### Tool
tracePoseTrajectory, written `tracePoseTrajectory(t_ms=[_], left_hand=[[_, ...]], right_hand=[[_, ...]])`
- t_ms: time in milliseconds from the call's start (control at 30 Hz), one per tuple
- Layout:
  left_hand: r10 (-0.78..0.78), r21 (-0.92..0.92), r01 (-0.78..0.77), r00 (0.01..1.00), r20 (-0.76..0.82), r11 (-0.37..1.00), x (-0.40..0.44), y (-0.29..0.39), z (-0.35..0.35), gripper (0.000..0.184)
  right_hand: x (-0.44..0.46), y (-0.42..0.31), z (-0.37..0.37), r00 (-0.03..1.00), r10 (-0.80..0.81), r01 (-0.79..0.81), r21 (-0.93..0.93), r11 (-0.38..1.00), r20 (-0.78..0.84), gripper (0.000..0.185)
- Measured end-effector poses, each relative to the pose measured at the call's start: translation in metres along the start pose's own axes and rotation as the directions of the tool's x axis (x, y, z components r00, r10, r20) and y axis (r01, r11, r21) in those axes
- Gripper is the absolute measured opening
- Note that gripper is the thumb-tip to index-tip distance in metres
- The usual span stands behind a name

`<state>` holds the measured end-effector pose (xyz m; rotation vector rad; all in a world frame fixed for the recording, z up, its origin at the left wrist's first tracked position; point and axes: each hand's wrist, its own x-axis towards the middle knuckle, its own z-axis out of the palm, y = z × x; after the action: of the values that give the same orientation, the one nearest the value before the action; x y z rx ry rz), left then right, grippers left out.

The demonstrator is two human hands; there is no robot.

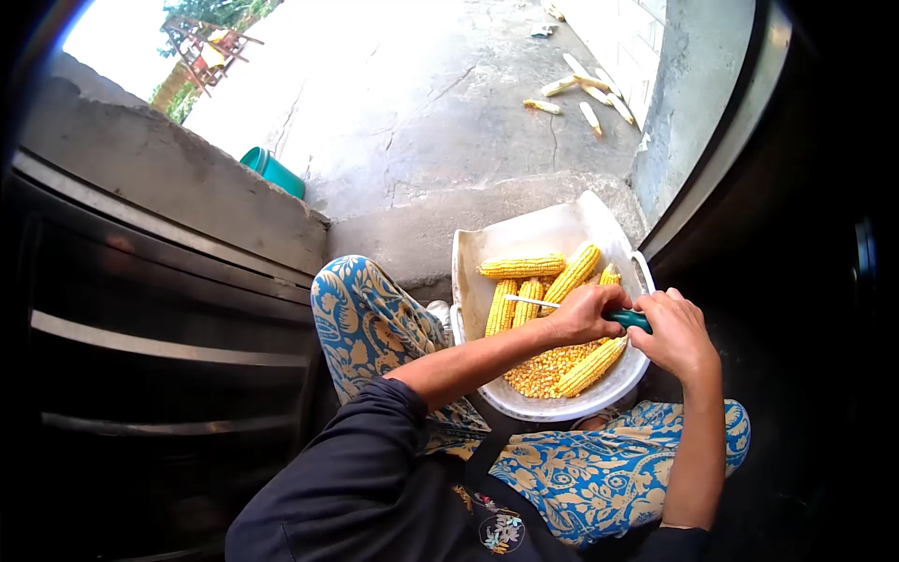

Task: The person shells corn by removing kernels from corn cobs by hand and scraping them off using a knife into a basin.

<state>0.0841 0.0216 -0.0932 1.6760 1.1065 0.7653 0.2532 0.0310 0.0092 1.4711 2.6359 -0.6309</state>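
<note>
From the upper centre, bare floor (421, 103) runs open to the tub's (520, 236) far rim. Inside, cobs (521, 266) crowd the middle, a screwdriver (532, 302) crossing above; the left hand (592, 314) and right hand (676, 335) obstruct centre right.

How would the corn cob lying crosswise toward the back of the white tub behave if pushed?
The crosswise cob would probably roll, being long and rounded. It looks stiff, its kernels packed in tight rows. Neighbouring cobs on its near side might stop it.
</note>
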Motion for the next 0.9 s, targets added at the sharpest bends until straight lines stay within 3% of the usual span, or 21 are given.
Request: tracePoseTrajectory(t_ms=[100,167,300,367,433,633,700,733,833,900], left_hand=[[0.026,-0.001,-0.026,1.000,-0.009,1.000,-0.009,0.016,-0.004,0.032],[0.114,0.197,-0.101,0.992,-0.056,0.975,-0.012,0.016,-0.005,0.030],[0.168,0.200,-0.144,0.980,-0.109,0.969,-0.016,0.010,-0.006,0.029],[0.153,0.229,-0.124,0.981,-0.115,0.965,-0.020,0.007,-0.007,0.032],[0.147,0.240,-0.087,0.958,-0.245,0.967,-0.026,0.002,-0.007,0.035],[-0.046,0.139,0.095,0.947,-0.318,0.986,-0.036,-0.042,-0.004,0.041],[-0.200,0.217,0.274,0.930,-0.308,0.937,-0.039,-0.055,0.000,0.042],[-0.293,0.195,0.344,0.923,-0.249,0.919,-0.040,-0.062,0.000,0.046],[-0.301,0.217,0.346,0.929,-0.215,0.913,-0.051,-0.090,0.013,0.053],[-0.390,0.230,0.413,0.910,-0.142,0.881,-0.055,-0.101,0.018,0.064]], right_hand=[[0.005,-0.002,0.000,0.999,-0.049,0.049,-0.032,0.998,-0.002,0.020],[0.008,-0.003,0.010,0.997,-0.024,0.029,-0.074,0.997,0.072,0.021],[0.012,-0.011,0.008,0.981,0.053,-0.052,-0.012,0.999,0.185,0.023],[0.013,-0.013,0.007,0.985,0.051,-0.048,-0.019,0.999,0.167,0.022],[0.011,-0.016,-0.002,0.977,0.112,-0.110,-0.022,0.994,0.184,0.020],[0.006,-0.010,-0.001,0.978,0.141,-0.134,-0.058,0.989,0.152,0.025],[0.005,-0.005,0.008,0.990,0.079,-0.068,-0.099,0.993,0.118,0.025],[0.006,-0.005,0.010,0.989,0.082,-0.070,-0.100,0.993,0.120,0.025],[0.007,-0.003,0.015,0.991,0.075,-0.061,-0.124,0.990,0.115,0.025],[0.006,-0.001,0.015,0.989,0.047,-0.032,-0.111,0.993,0.137,0.024]])
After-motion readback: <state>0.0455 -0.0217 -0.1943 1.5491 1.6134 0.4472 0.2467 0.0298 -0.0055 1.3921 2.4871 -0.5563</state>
